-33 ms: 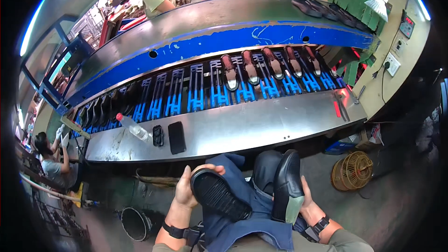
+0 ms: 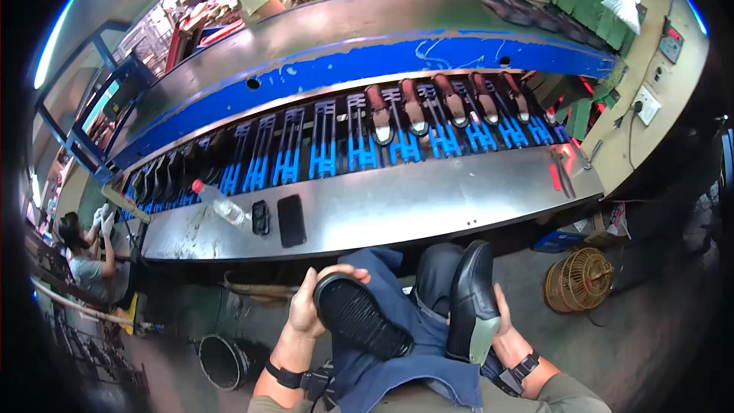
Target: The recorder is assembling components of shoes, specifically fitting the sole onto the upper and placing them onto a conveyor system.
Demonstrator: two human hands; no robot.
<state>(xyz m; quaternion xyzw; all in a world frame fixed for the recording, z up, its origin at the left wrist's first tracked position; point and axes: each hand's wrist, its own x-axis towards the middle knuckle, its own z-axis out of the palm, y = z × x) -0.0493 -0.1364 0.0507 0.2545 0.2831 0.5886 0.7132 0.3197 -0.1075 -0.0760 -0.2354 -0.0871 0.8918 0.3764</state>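
Observation:
On the left, my left hand point(image 2: 304, 304) grips a black shoe sole point(image 2: 359, 317) by its upper end. The sole's ribbed face is turned up and its lower end rests over my lap. My right hand point(image 2: 502, 313) is closed round the outer side of a black leather shoe upper point(image 2: 472, 291), which stands nearly upright. A pale grey-green patch point(image 2: 482, 340) shows at the upper's lower end. The sole and the upper are apart, with dark blue cloth point(image 2: 428, 340) on my lap between them. The fingers behind the upper are mostly hidden.
Ahead, a metal bench point(image 2: 405, 199) fronts a conveyor with blue racks point(image 2: 323, 153) carrying several shoe parts point(image 2: 414, 107). On the bench lie a bottle point(image 2: 222, 203), a phone point(image 2: 291, 220), a black case point(image 2: 261, 218) and pincers point(image 2: 563, 174). A bucket point(image 2: 222, 363) and a wicker basket point(image 2: 579, 281) stand on the floor.
The whole view has shifted very slightly. Both hands keep their hold on the sole and the shoe upper, with no clear movement.

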